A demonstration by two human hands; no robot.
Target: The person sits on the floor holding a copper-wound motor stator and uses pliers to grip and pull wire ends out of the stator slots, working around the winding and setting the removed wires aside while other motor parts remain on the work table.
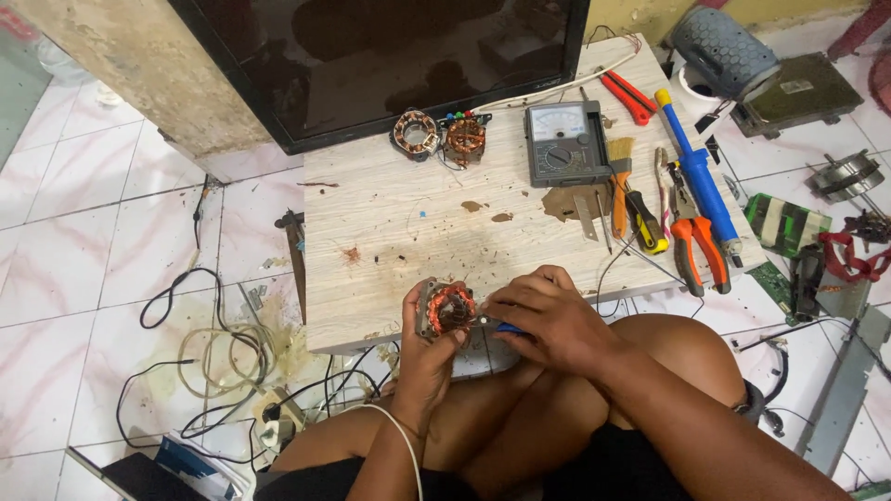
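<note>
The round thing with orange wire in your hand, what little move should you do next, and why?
Probably ease the blue-handled tool a touch further into the coil. The right hand already has its tip at the coil's edge, and the left hand holds the coil up over the low table, facing the tool.

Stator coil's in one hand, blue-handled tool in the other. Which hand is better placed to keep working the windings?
Right, probably. The right hand grips the blue-handled tool, its tip at the stator coil. The left hand is wrapped around the coil, holding it above the table edge, so it isn't free.
</note>
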